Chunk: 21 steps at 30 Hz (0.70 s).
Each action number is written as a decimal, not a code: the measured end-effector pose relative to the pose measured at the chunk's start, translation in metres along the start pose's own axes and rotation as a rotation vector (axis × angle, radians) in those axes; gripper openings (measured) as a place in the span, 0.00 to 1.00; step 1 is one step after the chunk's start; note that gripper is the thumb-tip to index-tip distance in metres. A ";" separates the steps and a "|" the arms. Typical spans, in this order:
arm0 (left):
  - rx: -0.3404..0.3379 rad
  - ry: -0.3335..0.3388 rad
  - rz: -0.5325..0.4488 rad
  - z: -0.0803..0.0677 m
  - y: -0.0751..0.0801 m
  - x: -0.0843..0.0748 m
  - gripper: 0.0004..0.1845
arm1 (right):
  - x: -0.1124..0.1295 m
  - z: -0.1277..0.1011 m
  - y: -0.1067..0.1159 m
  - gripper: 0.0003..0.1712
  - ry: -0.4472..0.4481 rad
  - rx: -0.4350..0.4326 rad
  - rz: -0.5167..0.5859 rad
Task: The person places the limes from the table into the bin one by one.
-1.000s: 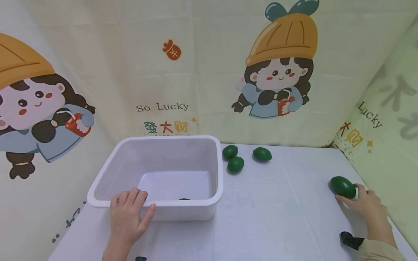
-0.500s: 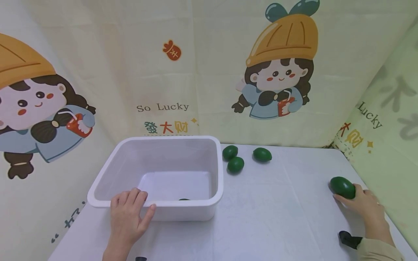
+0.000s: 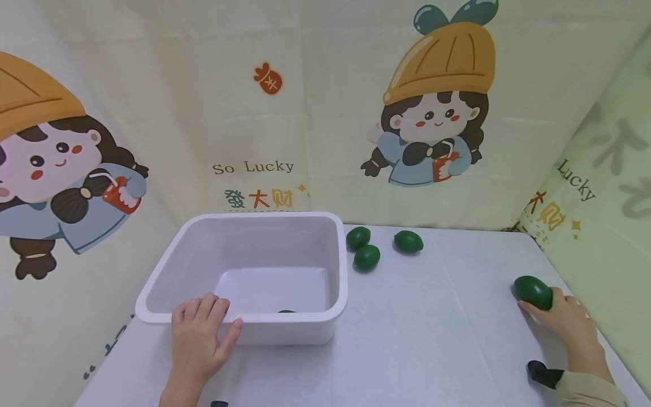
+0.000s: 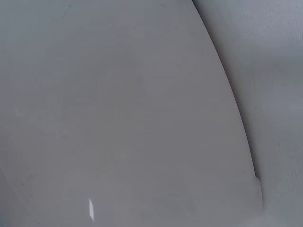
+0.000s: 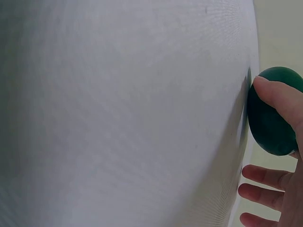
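Note:
At the right of the table, my right hand (image 3: 567,322) pinches a smooth, dark green, lime-like fruit (image 3: 532,292) between thumb and fingers. In the right wrist view the thumb lies across this fruit (image 5: 272,120), right at the white tabletop, while the other fingers reach out below it. My left hand (image 3: 198,336) holds the front rim of a white plastic tub (image 3: 305,330), its fingers hooked over the edge and the thumb spread to the right. A sliver of green (image 3: 287,311) shows inside the tub, mostly hidden by the front wall. The left wrist view has only the tub's pale wall (image 4: 132,113).
Two more green fruits (image 3: 367,258) lie close together beside the tub's right wall, and another (image 3: 408,241) sits farther right near the back edge. Printed cloth (image 3: 335,113) hangs behind and along both sides. A black strap end (image 3: 543,373) sticks out by the right sleeve.
My right hand has shifted very slightly left around the fruit, which stays almost in place. The left hand and the tub have kept still.

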<state>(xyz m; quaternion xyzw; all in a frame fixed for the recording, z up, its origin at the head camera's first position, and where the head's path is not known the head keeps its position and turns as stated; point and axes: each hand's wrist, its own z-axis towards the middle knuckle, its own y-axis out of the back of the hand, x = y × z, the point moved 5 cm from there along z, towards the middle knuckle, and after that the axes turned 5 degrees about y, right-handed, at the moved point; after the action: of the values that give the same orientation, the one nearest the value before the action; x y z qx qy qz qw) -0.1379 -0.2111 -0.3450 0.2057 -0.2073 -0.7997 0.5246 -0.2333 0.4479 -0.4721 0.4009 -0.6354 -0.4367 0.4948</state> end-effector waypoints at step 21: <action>-0.015 -0.014 0.007 0.000 0.000 -0.001 0.27 | 0.006 -0.002 0.001 0.53 0.012 0.004 0.021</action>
<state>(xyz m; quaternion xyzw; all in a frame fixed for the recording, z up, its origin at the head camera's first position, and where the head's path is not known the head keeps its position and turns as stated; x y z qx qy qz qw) -0.1377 -0.2107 -0.3445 0.1953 -0.2056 -0.8009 0.5274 -0.2328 0.4420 -0.4694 0.3978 -0.6375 -0.4276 0.5024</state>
